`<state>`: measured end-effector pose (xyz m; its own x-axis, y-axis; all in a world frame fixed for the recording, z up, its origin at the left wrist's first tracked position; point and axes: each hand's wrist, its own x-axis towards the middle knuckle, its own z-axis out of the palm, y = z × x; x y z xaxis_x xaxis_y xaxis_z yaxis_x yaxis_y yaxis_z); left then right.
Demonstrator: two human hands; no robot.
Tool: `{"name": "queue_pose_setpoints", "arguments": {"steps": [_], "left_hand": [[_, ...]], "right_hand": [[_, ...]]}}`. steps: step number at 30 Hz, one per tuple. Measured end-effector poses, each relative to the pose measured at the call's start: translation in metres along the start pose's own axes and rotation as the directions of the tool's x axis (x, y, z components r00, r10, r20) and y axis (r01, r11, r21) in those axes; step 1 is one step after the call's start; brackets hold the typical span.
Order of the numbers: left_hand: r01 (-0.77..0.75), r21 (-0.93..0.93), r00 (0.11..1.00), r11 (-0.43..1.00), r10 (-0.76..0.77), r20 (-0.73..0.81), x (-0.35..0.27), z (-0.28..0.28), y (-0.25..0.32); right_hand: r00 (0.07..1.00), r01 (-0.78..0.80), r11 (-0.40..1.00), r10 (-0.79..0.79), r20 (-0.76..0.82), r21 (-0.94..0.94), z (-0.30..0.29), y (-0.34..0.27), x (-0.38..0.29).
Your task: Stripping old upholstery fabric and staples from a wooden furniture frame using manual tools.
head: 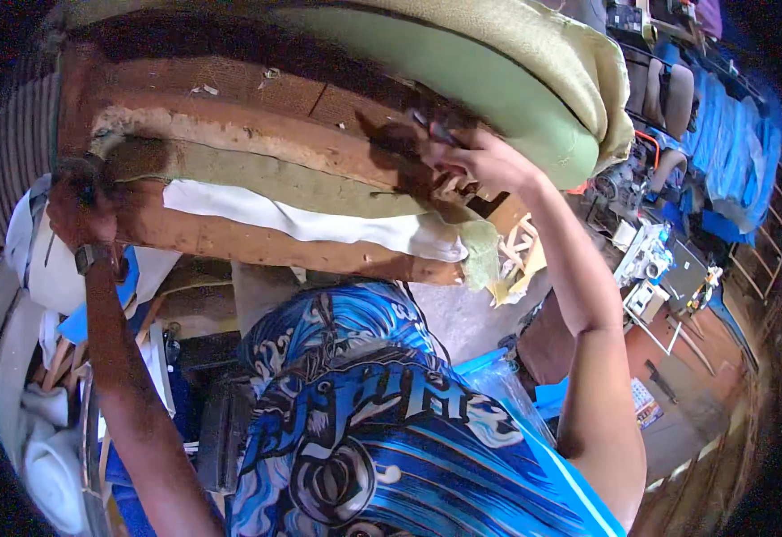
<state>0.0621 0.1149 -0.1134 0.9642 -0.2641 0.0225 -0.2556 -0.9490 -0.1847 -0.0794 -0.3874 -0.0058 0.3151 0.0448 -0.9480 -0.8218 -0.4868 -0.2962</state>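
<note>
Before me lies a wooden furniture frame (pixel 257 248), with a strip of white cloth (pixel 310 218) and a strip of olive fabric (pixel 243 171) along its near rail. My left hand (pixel 82 211), in shadow and with a watch at the wrist, is curled at the frame's left end. My right hand (pixel 491 161) grips a dark-handled hand tool (pixel 441 131) over the frame's right part; blur hides its exact kind. Beyond it curves a pale green padded panel (pixel 498 87) with cream fabric (pixel 565 40) along its edge. Brown woven sheeting (pixel 257 87) spans the frame's inside, with small scraps on it.
Wood offcuts (pixel 517 245) lie beyond the frame's right end. Farther right are cluttered tools and parts (pixel 646 268), blue plastic sheeting (pixel 733 154) and a dark knife-like tool (pixel 661 381). White padding rolls (pixel 55 476) and wooden pieces stand at my lower left.
</note>
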Motion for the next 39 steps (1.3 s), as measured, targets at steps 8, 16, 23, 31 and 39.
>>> {"name": "queue_pose_setpoints", "arguments": {"steps": [8,16,23,31,39], "left_hand": [[0.032,0.124,0.999,0.992,-0.032,0.000,0.008,0.002,0.011],[0.084,0.004,0.966,0.996,-0.081,-0.245,-0.003,0.053,-0.019],[-0.091,-0.090,0.927,0.992,0.051,-0.372,-0.003,0.057,-0.028],[-0.049,-0.034,0.978,0.998,0.041,-0.203,0.004,0.026,-0.017],[-0.127,0.038,0.990,0.991,0.129,-0.060,0.011,0.033,-0.013]], "right_hand": [[0.932,-0.133,0.973,0.187,0.310,-0.188,-0.005,0.029,0.028],[0.898,-0.037,0.982,0.115,0.424,-0.186,-0.001,0.035,0.059],[0.976,0.215,0.549,-0.093,0.197,-0.808,0.018,0.031,0.046],[0.570,0.357,0.202,-0.820,0.042,-0.912,0.041,0.064,0.003],[0.950,0.028,-0.253,-0.294,-0.104,0.967,0.152,0.052,-0.017]]}}
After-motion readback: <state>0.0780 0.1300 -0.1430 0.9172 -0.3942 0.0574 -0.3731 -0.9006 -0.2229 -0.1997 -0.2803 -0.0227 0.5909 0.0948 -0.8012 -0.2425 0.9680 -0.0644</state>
